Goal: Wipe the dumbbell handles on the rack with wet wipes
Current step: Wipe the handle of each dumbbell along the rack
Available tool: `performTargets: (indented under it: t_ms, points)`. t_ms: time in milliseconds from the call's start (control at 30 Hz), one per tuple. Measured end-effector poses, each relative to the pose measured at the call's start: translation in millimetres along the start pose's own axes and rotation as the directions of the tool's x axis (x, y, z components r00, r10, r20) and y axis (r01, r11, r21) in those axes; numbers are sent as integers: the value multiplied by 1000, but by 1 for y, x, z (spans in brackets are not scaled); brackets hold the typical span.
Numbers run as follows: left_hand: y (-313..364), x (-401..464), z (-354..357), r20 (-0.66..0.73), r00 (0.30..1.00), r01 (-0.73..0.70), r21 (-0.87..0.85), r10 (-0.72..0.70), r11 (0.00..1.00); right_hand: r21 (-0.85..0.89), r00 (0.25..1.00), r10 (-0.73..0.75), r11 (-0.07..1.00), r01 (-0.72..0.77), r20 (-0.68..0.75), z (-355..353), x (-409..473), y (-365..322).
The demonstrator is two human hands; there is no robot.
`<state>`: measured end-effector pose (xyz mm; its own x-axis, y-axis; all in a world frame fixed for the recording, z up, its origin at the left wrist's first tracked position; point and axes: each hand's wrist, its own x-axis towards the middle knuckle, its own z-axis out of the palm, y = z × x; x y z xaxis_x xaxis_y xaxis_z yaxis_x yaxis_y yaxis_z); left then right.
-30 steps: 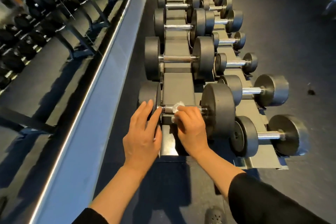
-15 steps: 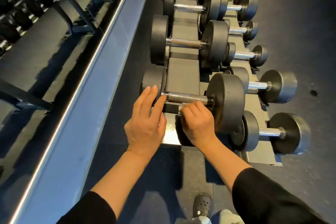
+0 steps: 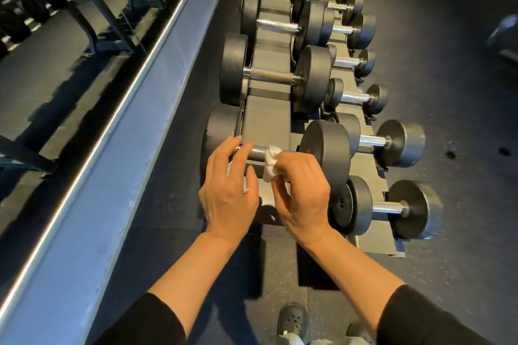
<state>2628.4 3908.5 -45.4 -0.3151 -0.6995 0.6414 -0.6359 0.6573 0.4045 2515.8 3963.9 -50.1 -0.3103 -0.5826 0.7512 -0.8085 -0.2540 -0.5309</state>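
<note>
Two bare forearms, no gloves, no rings, no watch or band seen on either wrist. Left hand point(image 3: 228, 196) and right hand point(image 3: 301, 199) both uncovered, short plain nails where visible. Black long sleeves point(image 3: 431, 316) pushed up toward the elbows, plain fabric, no logo or print visible, cuff edges loose. Below the right hand at the bottom edge: dark grey clog-type shoe point(image 3: 293, 319) with round perforations on top. Light grey trouser fabric point(image 3: 322, 340) just beside the shoe, partly cut off by frame.
</note>
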Motion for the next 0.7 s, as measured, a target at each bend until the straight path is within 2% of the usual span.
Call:
performTargets:
  t_ms: [133,233,300,367,500,700]
  points:
    - [52,34,20,-3,992,117,-312,-124,943,48,981,149,988,-144,-123,-43,39,23]
    - [101,59,41,71,997,44,-469,-12,882,106,938,312,949,-299,-153,-90,62,47]
    - [133,72,61,145,986,4,-518,83,855,92,925,342,939,-331,-164,-125,71,69]
    - [167,80,86,238,964,32,-555,121,831,114,912,376,925,-361,-162,-161,77,95]
    - [234,83,142,355,925,99,-566,133,819,197,878,472,871,-451,-78,-225,82,153]
    - [304,71,212,437,895,361,-590,-90,722,136,855,493,847,-514,161,-276,83,249]
